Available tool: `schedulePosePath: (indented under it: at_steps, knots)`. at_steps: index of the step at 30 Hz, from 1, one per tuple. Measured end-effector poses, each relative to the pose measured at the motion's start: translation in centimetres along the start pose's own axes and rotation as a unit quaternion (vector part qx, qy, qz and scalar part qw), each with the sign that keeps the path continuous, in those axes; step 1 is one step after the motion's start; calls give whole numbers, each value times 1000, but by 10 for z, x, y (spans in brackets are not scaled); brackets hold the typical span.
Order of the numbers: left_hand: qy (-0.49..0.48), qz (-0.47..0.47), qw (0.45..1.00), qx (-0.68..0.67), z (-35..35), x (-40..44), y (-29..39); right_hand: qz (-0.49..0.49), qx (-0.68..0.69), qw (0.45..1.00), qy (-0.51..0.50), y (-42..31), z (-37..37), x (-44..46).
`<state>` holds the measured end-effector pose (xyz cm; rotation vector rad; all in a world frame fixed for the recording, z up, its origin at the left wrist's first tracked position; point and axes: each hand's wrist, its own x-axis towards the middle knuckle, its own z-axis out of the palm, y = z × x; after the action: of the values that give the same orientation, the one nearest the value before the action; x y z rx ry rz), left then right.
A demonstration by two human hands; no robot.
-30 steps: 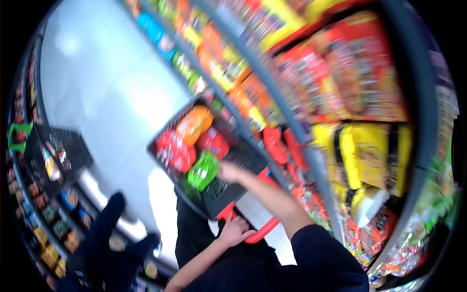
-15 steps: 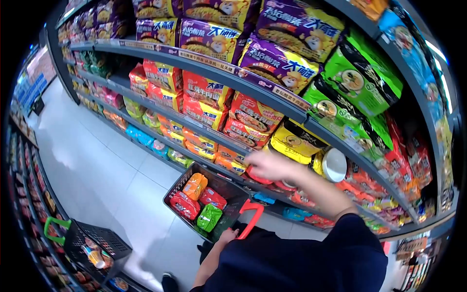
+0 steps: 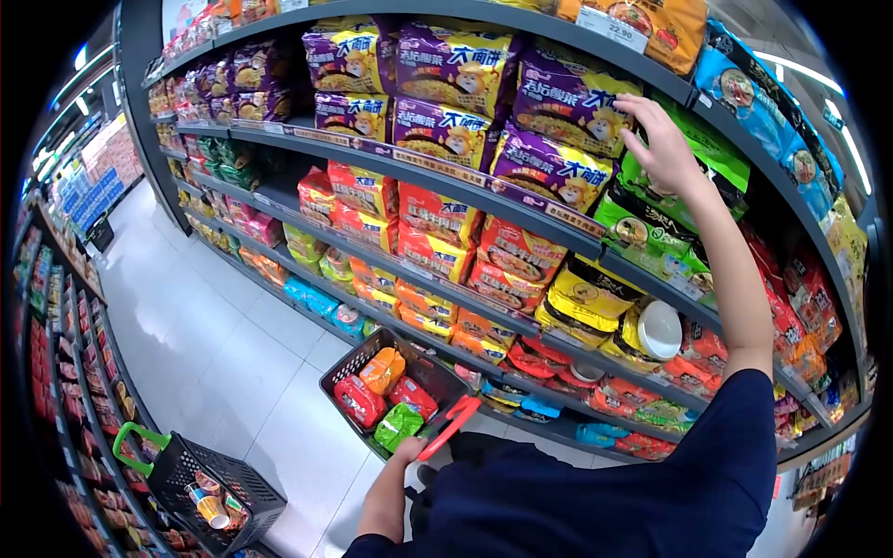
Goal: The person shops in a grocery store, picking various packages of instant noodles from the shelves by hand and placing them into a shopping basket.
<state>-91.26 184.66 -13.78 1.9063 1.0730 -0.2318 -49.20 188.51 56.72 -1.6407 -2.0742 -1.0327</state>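
My right hand (image 3: 665,149) is raised to the upper shelf, fingers apart and nothing in them. It is in front of a large purple noodle pack (image 3: 563,98) and the green noodle packs (image 3: 642,219); whether it touches them I cannot tell. Low in front of me, my left hand (image 3: 407,452) is closed around the lower end of the red handle (image 3: 451,426) of a black shopping basket (image 3: 339,367). Inside the basket lie an orange pack (image 3: 382,371), a green pack (image 3: 399,426) and two red packs (image 3: 359,400).
Shelves of noodle packs run along the right side, with red packs (image 3: 433,228), yellow packs (image 3: 586,302) and a white bowl (image 3: 659,331). A second black basket (image 3: 246,484) with a green handle and cups inside stands at lower left. Tiled floor (image 3: 251,363) lies between shelves.
My right hand has risen from the lower shelf beside the yellow packs to the upper shelf, its fingers spreading. My left hand stays at the basket handle. The camera view has shifted.
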Motion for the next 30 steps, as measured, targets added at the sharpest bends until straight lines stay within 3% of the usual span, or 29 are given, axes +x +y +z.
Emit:
schedulePosePath:
  at_steps: [1, 3, 5, 9, 10, 13, 15, 17, 19, 23, 25, 30]
  knots:
    - [2, 15, 1000, 20, -6, 0, -17, -13, -24, 999, 17, 7, 9, 9]
    - [-18, -77, 992, -97, 9, 32, -79, -37, -69, 996, 48, 16, 29, 22]
    - [-8, -96, 993, -72, -7, 33, -90, -5, -129, 989, 65, 14, 46, 28]
    - [68, -26, 974, -215, -105, -37, 8, 54, -205, 975, 67, 1, 65, 35]
    - [93, -4, 960, -266, -114, -42, 21, 69, -191, 976, 83, -2, 68, 35]
    - [148, -14, 989, -9, -127, -64, 77, 60, -117, 975, 176, -28, 84, 38]
    - [228, -41, 972, 47, -107, -60, 84, 19, -18, 979, 202, -54, 97, 45]
    - [229, -53, 969, 79, -101, -50, 76, 0, 90, 977, 195, -81, 117, 56]
    - [301, 55, 947, 92, -104, -46, 65, -11, 157, 972, 176, -104, 138, 74]
    - [316, 93, 940, 88, -123, -40, 53, 26, 357, 918, 173, -135, 189, 110]
    - [308, 70, 945, 89, -130, -30, 45, 45, 430, 888, 157, -154, 212, 129]
    - [280, -14, 956, 80, -169, -23, 42, -8, 401, 898, 182, -186, 243, 199]
